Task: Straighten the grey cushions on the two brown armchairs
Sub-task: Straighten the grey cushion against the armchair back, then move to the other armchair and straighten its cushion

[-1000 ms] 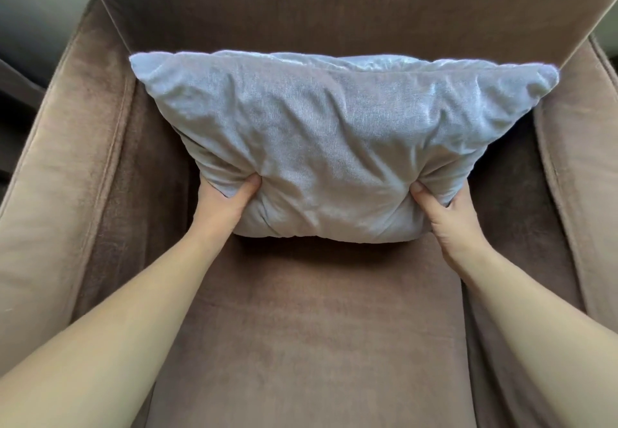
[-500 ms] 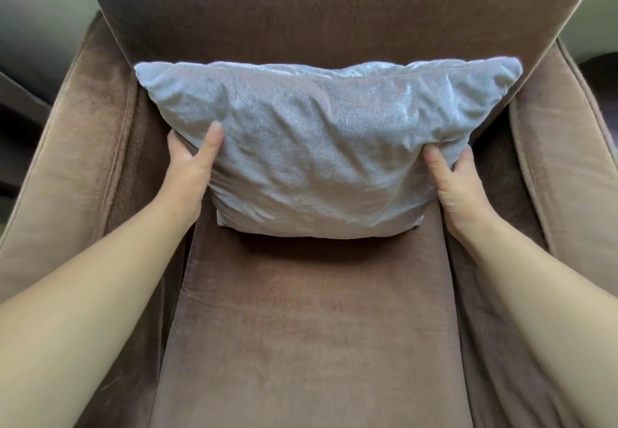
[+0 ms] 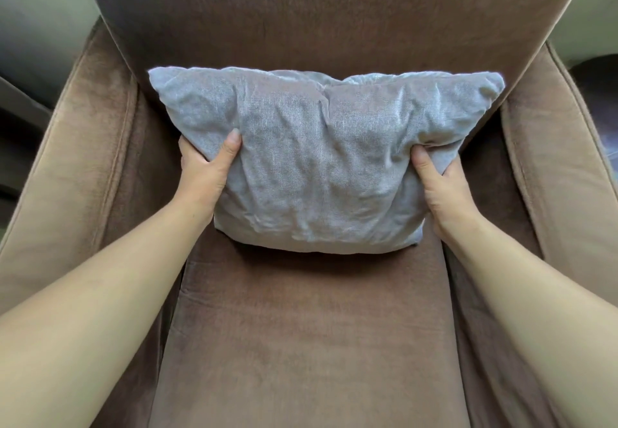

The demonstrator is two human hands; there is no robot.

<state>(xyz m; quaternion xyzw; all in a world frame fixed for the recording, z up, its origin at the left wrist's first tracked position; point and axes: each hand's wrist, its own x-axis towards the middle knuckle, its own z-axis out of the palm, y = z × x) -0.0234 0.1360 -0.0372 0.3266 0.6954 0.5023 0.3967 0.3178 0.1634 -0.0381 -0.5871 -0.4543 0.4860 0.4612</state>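
Note:
A grey velvet cushion (image 3: 317, 160) stands upright on the seat of a brown armchair (image 3: 301, 344) and leans against the chair's backrest. My left hand (image 3: 205, 173) grips its left side, thumb on the front and fingers hidden behind. My right hand (image 3: 441, 183) grips its right side the same way and pinches the fabric into a fold. The cushion's top edge has a dent near the middle. Only one armchair and one cushion are in view.
The chair's padded left armrest (image 3: 77, 173) and right armrest (image 3: 561, 176) flank the seat. Dark furniture (image 3: 20, 146) shows past the left arm, and a dark object (image 3: 598, 93) sits beyond the right arm.
Both hands moved from the cushion's bottom corners up to its sides and now squeeze inward. The cushion looks narrower and more centred, and the view has pulled back.

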